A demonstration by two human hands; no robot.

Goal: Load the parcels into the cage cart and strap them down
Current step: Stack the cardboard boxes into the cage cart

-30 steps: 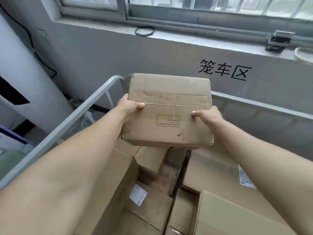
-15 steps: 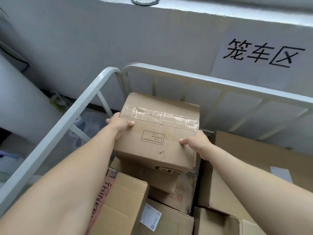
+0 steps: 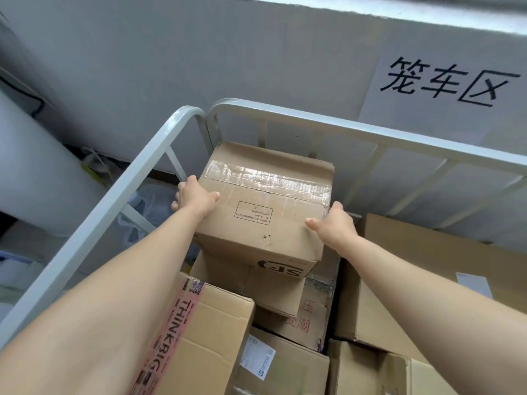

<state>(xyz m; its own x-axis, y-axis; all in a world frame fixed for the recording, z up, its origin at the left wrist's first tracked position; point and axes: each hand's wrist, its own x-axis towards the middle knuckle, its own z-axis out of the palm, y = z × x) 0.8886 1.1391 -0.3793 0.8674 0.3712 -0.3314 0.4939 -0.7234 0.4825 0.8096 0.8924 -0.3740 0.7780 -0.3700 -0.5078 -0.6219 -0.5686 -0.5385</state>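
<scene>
Both hands hold the taped parcel (image 3: 265, 212): the left hand (image 3: 195, 199) clasps its left edge, thumb on top, and the right hand (image 3: 330, 226) clasps its right edge the same way. The parcel is in the far left corner of the cage cart (image 3: 399, 135), atop other cartons, just beyond the THINKBIG box (image 3: 211, 332); a paper sign (image 3: 445, 81) hangs on the far wall

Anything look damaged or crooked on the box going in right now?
Yes. The taped box, gripped by the left hand and right hand, shows small puncture marks on top near its front edge, a crumpled far-right corner, and its front logo reads upside down.
</scene>
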